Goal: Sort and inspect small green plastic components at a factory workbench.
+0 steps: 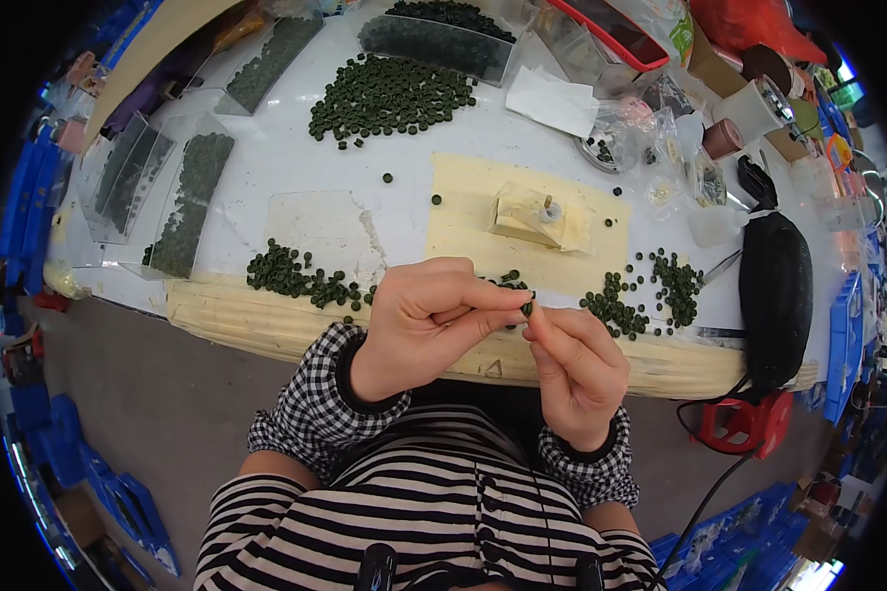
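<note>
My left hand (426,317) and my right hand (579,369) meet just above the table's near edge, fingertips pinched together. Between them is a small dark green round piece (528,306), like a little ring or cap; its details are too small to make out. Similar pieces lie in a loose pile (291,272) left of my left hand, and more (616,303) are scattered beyond my right hand. A few peek out behind my fingers. Past my hands, a cream block with a small upright peg (540,213) rests on a yellowish sheet (463,241).
A large heap of green pieces (394,98) lies at the back, beside a clear bin (434,49). Other clear bins (192,202) stand at left. White paper (552,100), a red-cased phone (616,30) and a black wrapped bundle (774,295) occupy the back and right.
</note>
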